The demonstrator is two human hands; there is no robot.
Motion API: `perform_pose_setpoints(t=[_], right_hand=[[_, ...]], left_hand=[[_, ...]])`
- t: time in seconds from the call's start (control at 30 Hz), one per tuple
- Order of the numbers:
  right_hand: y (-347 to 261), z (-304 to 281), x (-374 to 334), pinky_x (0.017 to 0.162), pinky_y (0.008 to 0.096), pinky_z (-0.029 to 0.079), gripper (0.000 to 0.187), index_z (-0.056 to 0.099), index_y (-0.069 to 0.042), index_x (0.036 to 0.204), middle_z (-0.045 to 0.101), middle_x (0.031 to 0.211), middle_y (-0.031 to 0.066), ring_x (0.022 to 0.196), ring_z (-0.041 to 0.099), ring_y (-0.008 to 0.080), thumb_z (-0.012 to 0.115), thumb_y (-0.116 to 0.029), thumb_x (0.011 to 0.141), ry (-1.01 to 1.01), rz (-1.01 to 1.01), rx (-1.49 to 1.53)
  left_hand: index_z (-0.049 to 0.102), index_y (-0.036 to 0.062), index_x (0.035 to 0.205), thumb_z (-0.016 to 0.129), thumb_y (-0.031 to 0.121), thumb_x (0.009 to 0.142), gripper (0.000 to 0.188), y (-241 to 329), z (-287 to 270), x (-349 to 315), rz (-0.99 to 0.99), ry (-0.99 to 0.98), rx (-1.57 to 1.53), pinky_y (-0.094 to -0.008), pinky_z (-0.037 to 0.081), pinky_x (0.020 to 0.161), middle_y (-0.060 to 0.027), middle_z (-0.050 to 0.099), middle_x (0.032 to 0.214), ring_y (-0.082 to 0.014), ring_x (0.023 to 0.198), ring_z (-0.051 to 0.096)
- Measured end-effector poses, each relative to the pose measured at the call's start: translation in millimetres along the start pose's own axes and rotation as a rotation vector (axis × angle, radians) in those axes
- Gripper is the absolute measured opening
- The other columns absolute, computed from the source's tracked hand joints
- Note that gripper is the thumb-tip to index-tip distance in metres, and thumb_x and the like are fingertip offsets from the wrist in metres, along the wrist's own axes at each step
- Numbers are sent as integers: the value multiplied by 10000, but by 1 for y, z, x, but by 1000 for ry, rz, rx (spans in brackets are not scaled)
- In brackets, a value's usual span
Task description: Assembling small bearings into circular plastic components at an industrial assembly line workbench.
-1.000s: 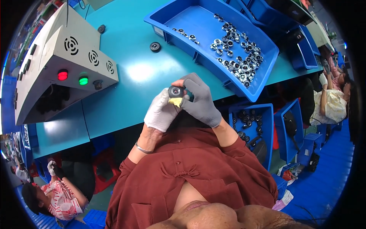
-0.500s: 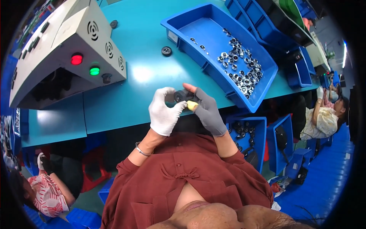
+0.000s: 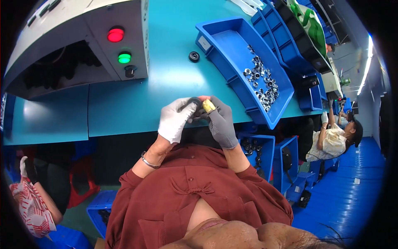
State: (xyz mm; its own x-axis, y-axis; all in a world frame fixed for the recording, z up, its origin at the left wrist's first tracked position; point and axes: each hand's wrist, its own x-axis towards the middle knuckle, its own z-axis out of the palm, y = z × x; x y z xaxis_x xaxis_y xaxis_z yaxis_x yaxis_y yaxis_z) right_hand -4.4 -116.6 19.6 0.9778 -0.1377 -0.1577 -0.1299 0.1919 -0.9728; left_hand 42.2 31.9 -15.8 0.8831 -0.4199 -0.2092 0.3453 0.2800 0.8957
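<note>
Lower left co-worker: a seated person (image 3: 35,207) in red-and-white stripes is cut by the dark rim of the lens.
Machine, upper left: a pale housing (image 3: 97,27) is cropped by the top edge; a red lamp (image 3: 116,34) and a green lamp (image 3: 124,57) are lit, and dark contents in its opening can hardly be made out.
Left hand, centre: the white-gloved left hand (image 3: 171,123) is bent nearly closed, with a dark round part (image 3: 194,101) pinched by thumb and fingers.
Dark round part: it is held between both hands, mid-frame, near the table's front edge; its lower side is covered by fingers.
Loose wheel: a small black wheel (image 3: 193,57) is seen on the teal table (image 3: 166,89), upper centre.
Yellow patch: a yellow patch (image 3: 208,106) is seen at the right thumb; whether wrapped or held cannot be told.
Right hand: the grey-gloved right hand (image 3: 224,124) is half curled beside the part; its grip is hidden and cannot be told.
Tray, upper right: shiny small parts (image 3: 265,85) are spread in a blue tray (image 3: 232,39).
</note>
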Motion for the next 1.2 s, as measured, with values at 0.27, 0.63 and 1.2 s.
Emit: perform_pose_setpoints(t=[0.27,0.63,1.2], right_hand=[[3,13,3,735,241,531,241,646,60,1150,688,968,61,825,648,95,519,-97,1018,30,-44,-107],[2,28,-13,942,268,489,397,601,72,1265,662,1163,116,1066,629,158,502,46,881,134,-44,-104],[-1,-6,-3,900,244,504,416,597,82,1318,685,1143,93,1005,637,119,556,31,908,4,6,16]], left_hand=[[675,-62,1099,634,275,1017,349,-6,-17,-1,-116,-20,-309,-219,482,524,-52,646,734,-100,581,595],[652,-85,1096,629,234,1016,330,-6,-13,-2,-117,60,-335,-249,586,584,-101,677,878,-128,666,654],[648,-73,1059,653,156,989,240,-3,0,4,-96,62,-215,-266,598,577,-112,692,915,-137,703,674]])
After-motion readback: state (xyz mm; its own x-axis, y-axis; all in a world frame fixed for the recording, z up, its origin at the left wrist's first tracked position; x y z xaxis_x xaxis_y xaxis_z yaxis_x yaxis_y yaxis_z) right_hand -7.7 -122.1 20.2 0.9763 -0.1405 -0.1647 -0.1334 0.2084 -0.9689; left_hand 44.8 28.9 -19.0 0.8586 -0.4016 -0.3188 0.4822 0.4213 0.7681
